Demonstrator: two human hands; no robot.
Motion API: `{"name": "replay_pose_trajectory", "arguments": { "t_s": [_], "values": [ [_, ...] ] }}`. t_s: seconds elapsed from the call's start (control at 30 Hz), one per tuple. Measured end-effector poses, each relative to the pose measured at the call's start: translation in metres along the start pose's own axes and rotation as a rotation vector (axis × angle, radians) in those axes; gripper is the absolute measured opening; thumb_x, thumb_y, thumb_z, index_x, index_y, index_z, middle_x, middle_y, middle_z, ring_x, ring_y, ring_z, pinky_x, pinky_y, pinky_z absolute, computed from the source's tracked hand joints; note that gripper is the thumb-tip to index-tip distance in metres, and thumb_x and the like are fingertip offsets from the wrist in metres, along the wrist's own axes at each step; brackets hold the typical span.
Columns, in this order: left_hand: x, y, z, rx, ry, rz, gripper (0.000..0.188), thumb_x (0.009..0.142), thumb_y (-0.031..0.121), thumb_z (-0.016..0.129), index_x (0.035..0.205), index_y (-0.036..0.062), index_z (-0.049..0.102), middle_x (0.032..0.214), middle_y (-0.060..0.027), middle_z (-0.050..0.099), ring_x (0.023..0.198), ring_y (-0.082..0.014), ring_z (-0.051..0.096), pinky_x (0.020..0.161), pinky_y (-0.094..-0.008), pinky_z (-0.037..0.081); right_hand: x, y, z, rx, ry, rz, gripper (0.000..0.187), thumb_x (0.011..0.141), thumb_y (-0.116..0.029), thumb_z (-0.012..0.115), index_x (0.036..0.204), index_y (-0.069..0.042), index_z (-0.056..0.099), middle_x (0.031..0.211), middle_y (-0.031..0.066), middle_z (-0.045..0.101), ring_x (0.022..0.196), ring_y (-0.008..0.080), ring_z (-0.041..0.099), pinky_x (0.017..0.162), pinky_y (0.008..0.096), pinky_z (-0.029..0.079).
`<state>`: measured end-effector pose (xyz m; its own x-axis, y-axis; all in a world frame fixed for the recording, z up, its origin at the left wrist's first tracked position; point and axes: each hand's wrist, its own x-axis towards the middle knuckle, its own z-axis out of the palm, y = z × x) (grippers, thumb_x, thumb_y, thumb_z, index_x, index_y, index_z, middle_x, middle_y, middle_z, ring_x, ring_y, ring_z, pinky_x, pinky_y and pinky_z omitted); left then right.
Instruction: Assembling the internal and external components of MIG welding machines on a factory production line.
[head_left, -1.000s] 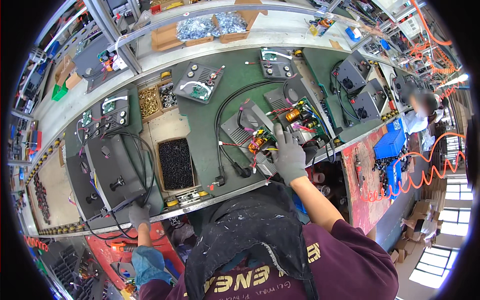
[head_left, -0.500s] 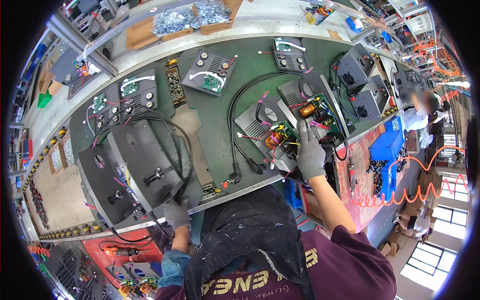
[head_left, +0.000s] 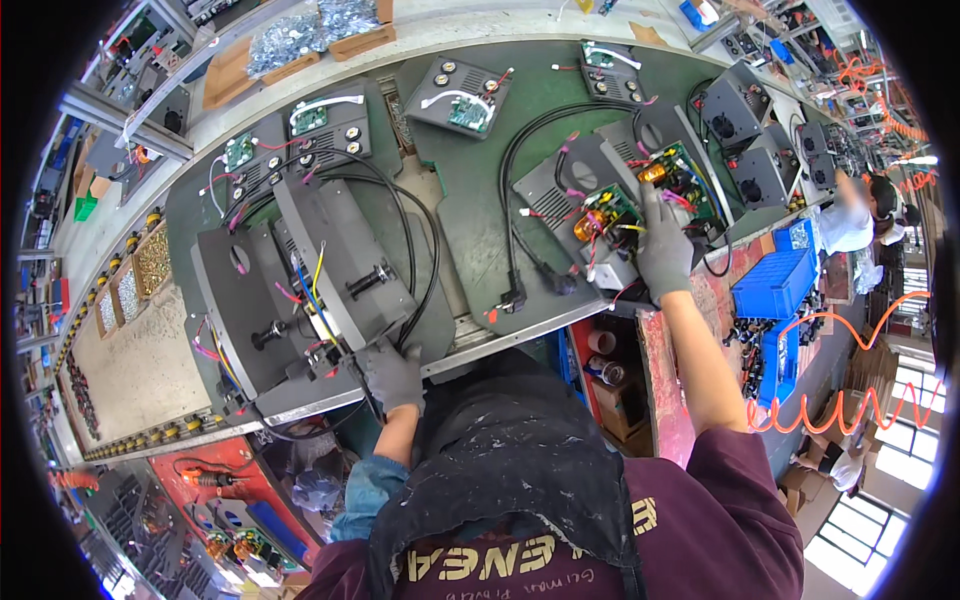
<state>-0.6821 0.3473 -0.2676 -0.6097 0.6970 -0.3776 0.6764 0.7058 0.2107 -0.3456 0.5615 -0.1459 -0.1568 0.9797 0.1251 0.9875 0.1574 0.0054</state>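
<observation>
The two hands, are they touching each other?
No, the left hand is beside the gray casing, while the right hand is by the green circuit board, with a gap between them.

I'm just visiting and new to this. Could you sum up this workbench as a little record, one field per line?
Left hand: grey-gloved, at the near edge of a grey metal case; grip unclear
Right hand: grey-gloved, fingers extended, at two open cases with orange coils; grip unclear
Between the hands: a black plug on a green board
Right of the bench: blue crates
Far right: another person, in light clothing
</observation>
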Motion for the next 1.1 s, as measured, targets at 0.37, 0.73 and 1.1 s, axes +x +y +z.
{"name": "replay_pose_trajectory", "arguments": {
  "t_s": [0.37,0.73,1.1],
  "values": [
    [-0.015,-0.003,-0.006,-0.049,0.063,0.199,0.067,0.079,0.035,0.069,0.129,-0.003,0.045,0.118,-0.0258,0.055,0.106,-0.0414,0.057,0.09,-0.046,0.046,-0.006,-0.02,-0.021,-0.04,-0.035,-0.018,0.077,0.08,-0.002,0.058,0.146,-0.026,0.026,0.117,0.0147,0.056,0.102,0.0359,0.059,0.079,0.0458,0.052],
    [-0.03,0.005,0.0,-0.345,-0.012,0.212,0.041,0.082,0.019,0.061,0.116,-0.0019,0.056,0.11,-0.021,0.059,0.1,-0.0336,0.061,0.085,-0.0383,0.05,-0.01,-0.02,-0.05,0.093,-0.149,0.001,0.075,0.079,-0.015,0.066,0.145,-0.023,0.03,0.122,0.0141,0.054,0.106,0.0361,0.058,0.088,0.0445,0.049],
    [-0.06,0.02,-0.003,-1.689,-0.63,-0.226,0.031,0.093,-0.003,0.042,0.123,-0.0064,0.048,0.107,-0.0153,0.057,0.089,-0.0196,0.06,0.07,-0.025,0.051,-0.2,0.14,0.02,-0.056,-0.011,0.62,0.06,0.085,-0.034,0.063,0.134,-0.005,0.044,0.136,0.021,0.044,0.122,0.0403,0.045,0.098,0.0469,0.04]
  ]
}}
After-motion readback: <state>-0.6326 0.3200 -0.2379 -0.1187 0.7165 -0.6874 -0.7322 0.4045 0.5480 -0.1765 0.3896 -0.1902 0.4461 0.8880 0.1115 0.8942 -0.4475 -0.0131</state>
